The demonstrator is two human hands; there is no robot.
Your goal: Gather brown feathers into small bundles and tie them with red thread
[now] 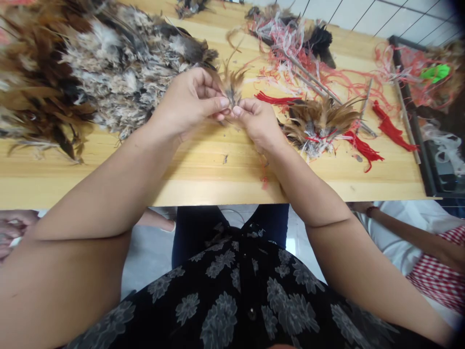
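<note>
My left hand (198, 94) pinches a small tuft of brown feathers (233, 86) by its base, between thumb and fingers. The tips of my right hand (256, 118) press together at the same base, close against the left fingertips. The feather tips point away from me. Just right of my right hand lies a bundle of brown feathers (323, 121) bound with red thread. To the left of my left hand spreads a large heap of grey and white fluffy feathers (123, 72).
Long brown feathers (36, 87) pile at the far left. Pink and white strings (283, 39), thin sticks (316, 85) and red thread bundles (392, 126) lie on the right. A dark-edged tray (414, 131) stands at the right end. People sit on both sides, one in a white sleeve (392, 232).
</note>
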